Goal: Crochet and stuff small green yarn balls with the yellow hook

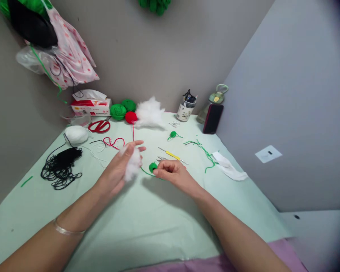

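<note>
My left hand [120, 166] holds a tuft of white fibre stuffing [133, 164] under its thumb, with some fingers stretched out past it. To its right, my right hand [172, 172] pinches a small green crocheted piece [152, 167] at the fingertips; a dark opening shows on its side. A green yarn tail [147, 173] runs from near that piece below both hands. Just beyond my right hand lie a yellow-handled crochet hook [172, 155] and a partly hidden pair of small metal snips [162, 158].
A pile of white stuffing [150, 113], green yarn balls [118, 112], a red yarn ball [130, 117] and red scissors [99, 126] lie at the back. Black yarn [64, 162] is at left. Green scraps [205, 153], a phone [213, 119] and a jar [186, 109] stand right.
</note>
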Available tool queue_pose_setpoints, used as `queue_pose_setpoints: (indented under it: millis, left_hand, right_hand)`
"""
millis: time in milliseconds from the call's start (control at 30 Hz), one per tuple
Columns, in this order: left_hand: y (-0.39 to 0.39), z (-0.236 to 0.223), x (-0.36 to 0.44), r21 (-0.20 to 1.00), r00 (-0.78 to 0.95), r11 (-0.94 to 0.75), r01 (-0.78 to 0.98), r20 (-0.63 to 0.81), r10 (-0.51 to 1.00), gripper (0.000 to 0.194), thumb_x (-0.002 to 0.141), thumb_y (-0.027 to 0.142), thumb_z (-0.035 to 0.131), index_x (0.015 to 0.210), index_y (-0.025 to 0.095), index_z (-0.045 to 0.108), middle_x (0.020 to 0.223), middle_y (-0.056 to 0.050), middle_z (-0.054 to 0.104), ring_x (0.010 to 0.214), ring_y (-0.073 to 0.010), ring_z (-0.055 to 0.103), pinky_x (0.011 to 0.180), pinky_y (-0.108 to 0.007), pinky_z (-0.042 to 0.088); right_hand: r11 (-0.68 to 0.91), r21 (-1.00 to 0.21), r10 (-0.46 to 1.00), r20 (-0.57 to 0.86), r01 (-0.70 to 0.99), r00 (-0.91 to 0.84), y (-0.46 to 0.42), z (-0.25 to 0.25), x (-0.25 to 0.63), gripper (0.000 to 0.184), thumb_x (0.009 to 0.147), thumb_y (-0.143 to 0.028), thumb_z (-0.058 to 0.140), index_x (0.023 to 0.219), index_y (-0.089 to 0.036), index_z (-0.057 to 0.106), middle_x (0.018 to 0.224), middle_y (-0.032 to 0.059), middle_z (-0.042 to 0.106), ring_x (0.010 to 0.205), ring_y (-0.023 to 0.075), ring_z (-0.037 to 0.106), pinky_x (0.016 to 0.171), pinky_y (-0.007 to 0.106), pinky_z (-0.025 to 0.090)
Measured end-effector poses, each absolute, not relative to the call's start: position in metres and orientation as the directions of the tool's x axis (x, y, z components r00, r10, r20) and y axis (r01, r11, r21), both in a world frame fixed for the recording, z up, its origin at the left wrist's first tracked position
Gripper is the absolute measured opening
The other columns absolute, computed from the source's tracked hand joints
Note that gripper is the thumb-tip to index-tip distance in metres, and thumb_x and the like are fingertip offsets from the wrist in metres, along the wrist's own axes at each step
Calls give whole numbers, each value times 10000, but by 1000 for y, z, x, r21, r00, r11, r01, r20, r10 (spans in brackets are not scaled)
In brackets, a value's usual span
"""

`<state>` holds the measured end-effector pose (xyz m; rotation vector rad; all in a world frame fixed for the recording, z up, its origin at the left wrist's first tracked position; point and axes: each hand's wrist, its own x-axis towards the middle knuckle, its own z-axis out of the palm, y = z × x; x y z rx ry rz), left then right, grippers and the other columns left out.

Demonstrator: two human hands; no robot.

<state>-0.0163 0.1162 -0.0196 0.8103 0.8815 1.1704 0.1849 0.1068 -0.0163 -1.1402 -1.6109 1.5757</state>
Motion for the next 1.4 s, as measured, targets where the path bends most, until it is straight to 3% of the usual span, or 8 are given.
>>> queue_pose_setpoints:
  millis: [133,267,467,567,767,1000,1233,1400]
  left_hand:
    - [106,-17,2,766,113,335,-549,-328,938,552,941,642,585,1268,206,667,1158,-89,716,681,-106,646,613,-208,546]
    - [92,-22,19,650,333,486,-584,-355,874,508,1031,556,460,1209,155,715,1180,-124,750,970,-211,720,808,-290,594]
    - [97,-38,11,802,343,387,-455,-243,907,210,903,293,685,1042,148,745,1103,-88,779,1011,-211,707,859,-287,561]
    - [110,-46,0,835,291,358,-417,-251,923,245,764,230,815,976,137,734,975,-65,781,868,-170,704,784,-242,548]
    - [117,-32,-12,894,186,271,-358,-216,959,399,689,277,832,1033,209,642,844,35,709,643,-86,601,565,-167,466]
    - [102,-32,1,987,261,157,-28,-144,955,406,720,313,797,1033,227,553,731,61,611,575,-121,559,506,-209,447]
    - [107,-39,-3,997,206,58,41,-65,976,317,770,392,749,994,201,632,828,19,636,686,-147,575,597,-235,457]
    - [107,-36,-3,994,202,18,104,-39,979,216,776,385,691,876,196,658,721,25,602,636,-158,542,573,-254,426]
  right_hand:
    - [-167,-984,715,-159,54,-681,98,-17,173,396,768,-523,803,712,-169,635,633,-52,501,597,85,365,568,264,252]
    - [-148,-989,835,-125,0,-536,102,-23,171,408,783,-542,775,695,-177,616,566,-76,406,546,77,299,538,259,227]
    - [-153,-988,925,-139,-14,-354,114,-28,183,384,762,-515,769,659,-202,573,518,-95,333,489,73,254,503,251,215]
    - [-119,-990,940,-138,79,-312,116,-28,188,393,790,-529,718,636,-210,546,489,-97,314,478,77,233,496,257,197]
    - [-55,-968,983,-95,245,-155,120,-33,191,354,868,-470,607,637,-206,567,507,-83,310,500,94,250,517,270,199]
    - [170,-894,952,40,415,-305,110,-34,182,280,890,-279,504,626,-220,432,605,-38,410,613,137,378,604,287,266]
    - [319,-761,924,117,565,-365,104,-28,181,275,968,-263,463,703,-232,396,640,-28,419,613,154,351,648,308,242]
    - [353,-710,909,105,609,-404,102,-27,181,260,987,-258,467,729,-234,443,634,-24,436,589,154,353,626,306,223]
